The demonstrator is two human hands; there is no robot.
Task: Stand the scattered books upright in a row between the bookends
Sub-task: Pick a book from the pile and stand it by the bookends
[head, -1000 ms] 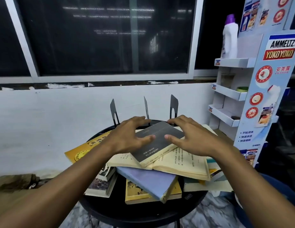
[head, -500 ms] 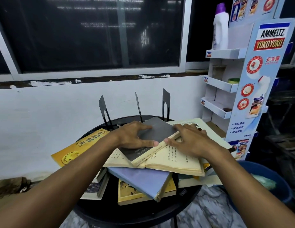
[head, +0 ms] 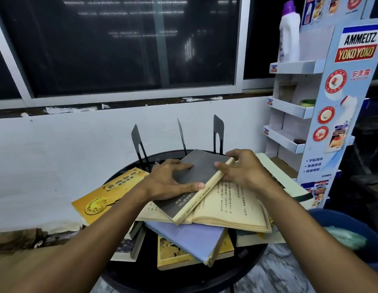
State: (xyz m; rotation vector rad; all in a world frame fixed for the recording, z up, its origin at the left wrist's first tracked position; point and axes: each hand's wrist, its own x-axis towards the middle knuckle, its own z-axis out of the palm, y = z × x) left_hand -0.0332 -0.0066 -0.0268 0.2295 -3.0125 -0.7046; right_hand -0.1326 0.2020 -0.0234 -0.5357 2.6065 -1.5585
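Observation:
A grey book [head: 205, 168] lies slanted on top of the pile, over an open book [head: 230, 206]. My left hand [head: 169, 180] rests flat on the grey cover, fingers and thumb spread. My right hand [head: 247, 172] grips the grey book's page edge, with the thumb on the cover and the fingers at its far corner. Beneath lie a lavender book [head: 190, 235], a yellow book [head: 108, 193] at the left and several more. Three black bookends [head: 181, 132] stand upright at the back of the round black table [head: 184, 278], with nothing between them.
A white cardboard display shelf [head: 293, 111] with a white bottle [head: 289, 32] stands close on the right. A blue tub [head: 352, 229] sits low at the right. A white wall and a dark window rise behind the table.
Both hands came down from hovering onto the grey book. My left hand settled flat on the cover and my right hand closed on its page edge.

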